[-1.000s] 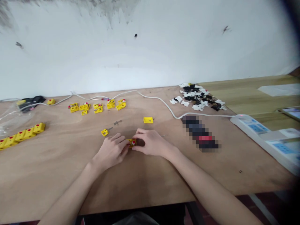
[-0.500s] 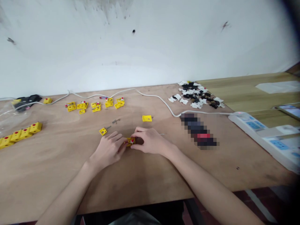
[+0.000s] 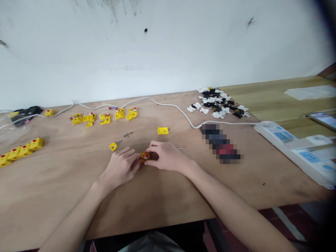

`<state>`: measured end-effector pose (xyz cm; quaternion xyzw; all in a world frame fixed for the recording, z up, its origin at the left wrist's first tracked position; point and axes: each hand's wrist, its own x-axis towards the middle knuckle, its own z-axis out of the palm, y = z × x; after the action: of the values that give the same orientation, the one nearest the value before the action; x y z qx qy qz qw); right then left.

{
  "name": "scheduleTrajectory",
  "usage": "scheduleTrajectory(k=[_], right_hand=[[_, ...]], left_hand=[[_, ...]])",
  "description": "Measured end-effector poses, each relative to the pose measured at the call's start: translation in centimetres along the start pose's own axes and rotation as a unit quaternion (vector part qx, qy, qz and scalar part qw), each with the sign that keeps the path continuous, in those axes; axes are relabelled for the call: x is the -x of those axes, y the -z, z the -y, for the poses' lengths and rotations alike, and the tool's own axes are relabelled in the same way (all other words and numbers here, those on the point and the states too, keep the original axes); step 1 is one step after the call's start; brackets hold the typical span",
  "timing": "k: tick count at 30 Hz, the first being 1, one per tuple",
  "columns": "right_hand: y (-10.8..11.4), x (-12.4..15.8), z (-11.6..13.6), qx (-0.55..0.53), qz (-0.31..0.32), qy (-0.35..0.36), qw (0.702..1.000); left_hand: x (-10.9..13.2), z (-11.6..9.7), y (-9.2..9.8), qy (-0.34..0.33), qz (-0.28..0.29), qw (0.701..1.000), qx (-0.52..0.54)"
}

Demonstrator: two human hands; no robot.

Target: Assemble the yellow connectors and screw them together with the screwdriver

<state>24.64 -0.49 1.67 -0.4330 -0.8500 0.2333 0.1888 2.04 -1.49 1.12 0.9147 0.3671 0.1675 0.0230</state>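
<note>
Between my two hands is a small open yellow plastic housing (image 3: 145, 157) with a red-and-white part inside. My left hand (image 3: 122, 163) pinches its left side with closed fingers. The thumb and fingertips of my right hand (image 3: 168, 156) are closed on its right side. Just beyond my left hand lies a yellow cover piece (image 3: 113, 146) with a thin metal bit sticking out. Small dark metal parts (image 3: 128, 134) rest past it. Farther on sits a shallow yellow cover (image 3: 162, 130). A thin metal rod (image 3: 180, 148) shows partly beyond my right wrist.
Several opened yellow housings (image 3: 105, 119) stand in a row at the back. Closed yellow boxes with red buttons (image 3: 25, 149) line up at left. Black and white pieces (image 3: 219, 103) are heaped back right. A white cable (image 3: 173, 105) runs to a power strip (image 3: 294, 150). A pixelated patch (image 3: 223, 143) hides something.
The whole view has shifted slightly, so things appear a little higher and further left. Both hands keep their hold on the yellow housing, with only slight finger movement.
</note>
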Motion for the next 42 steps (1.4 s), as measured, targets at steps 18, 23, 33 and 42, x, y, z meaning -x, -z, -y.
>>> scheduleTrajectory(k=[18, 23, 33, 42], right_hand=[[0.6, 0.0, -0.1, -0.070, -0.017, 0.002, 0.997], [0.5, -0.2, -0.4, -0.087, 0.001, -0.002, 0.996], [0.1, -0.5, -0.8, -0.095, -0.013, -0.010, 0.995], [-0.1, -0.5, -0.9, -0.097, -0.016, -0.017, 0.995]], left_hand=[[0.7, 0.3, -0.3, 0.019, -0.005, 0.999, 0.035], [0.6, 0.3, -0.3, 0.017, -0.004, 0.999, 0.039], [0.6, 0.2, -0.1, 0.008, -0.005, 1.000, 0.013], [0.6, 0.1, -0.4, 0.015, -0.015, 1.000, 0.015]])
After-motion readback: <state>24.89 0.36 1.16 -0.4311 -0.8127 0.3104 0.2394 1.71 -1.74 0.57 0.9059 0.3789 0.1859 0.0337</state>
